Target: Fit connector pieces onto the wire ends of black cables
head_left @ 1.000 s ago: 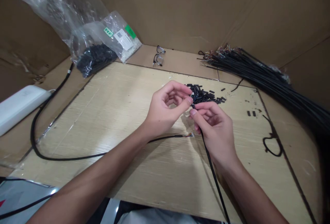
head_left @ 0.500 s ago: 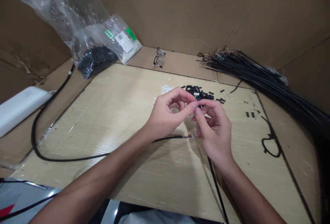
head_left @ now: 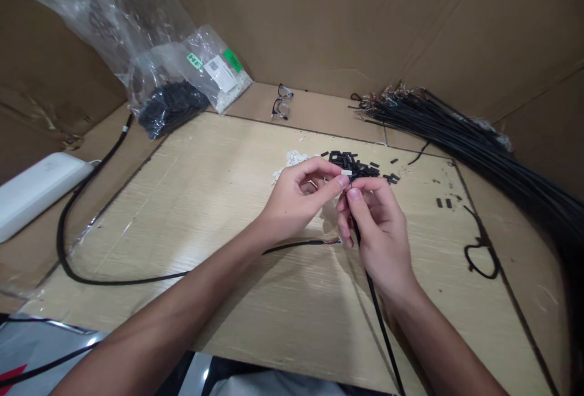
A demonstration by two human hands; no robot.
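While both hands work mid-table, clutter rings the table [head_left: 150,213], head view: white connector pile [head_left: 295,157] partly behind the left hand [head_left: 298,198], black tube pile [head_left: 349,160] just beyond the fingertips, eyeglasses [head_left: 280,109] at the back, cable bundle [head_left: 465,131] and black looped cord [head_left: 481,260] to the right, white box [head_left: 45,192] far left. Left forearm crosses over a second cable [head_left: 292,246], its coloured-wire end near the right hand [head_left: 378,219]. Held cable [head_left: 376,305]: black, thin, running down off the near edge; its upper end is raised over the table, with a small white connector [head_left: 347,172] there. Left thumb and index pinch at the connector; right thumb and index pinch the cable just below. Clear bag [head_left: 235,89] carries "HF" in green on a sticker [head_left: 194,61]; white label [head_left: 221,73] has a square code, print too small.
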